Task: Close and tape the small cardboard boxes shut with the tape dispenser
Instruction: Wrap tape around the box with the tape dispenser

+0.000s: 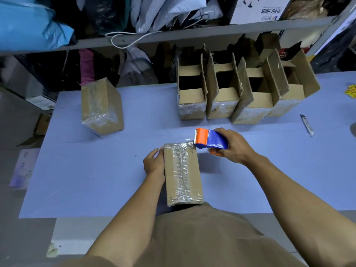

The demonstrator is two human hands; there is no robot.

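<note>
A small closed cardboard box [183, 174] lies on the blue table [96, 170] in front of me, with clear tape running along its top seam. My left hand [154, 162] presses flat against the box's left side. My right hand [233, 147] grips the blue and orange tape dispenser [210, 139], whose orange head sits at the box's far right corner with a strip of tape stretched to the box. A taped box [101, 106] stands at the far left. Several open boxes [240, 89] stand in a row at the back.
A utility knife [307, 125] lies on the table to the right. Yellow stickers [351, 90] sit at the right edge. Behind the table a shelf [173, 36] holds bags and a white cord. Cardboard lies on the floor at the left.
</note>
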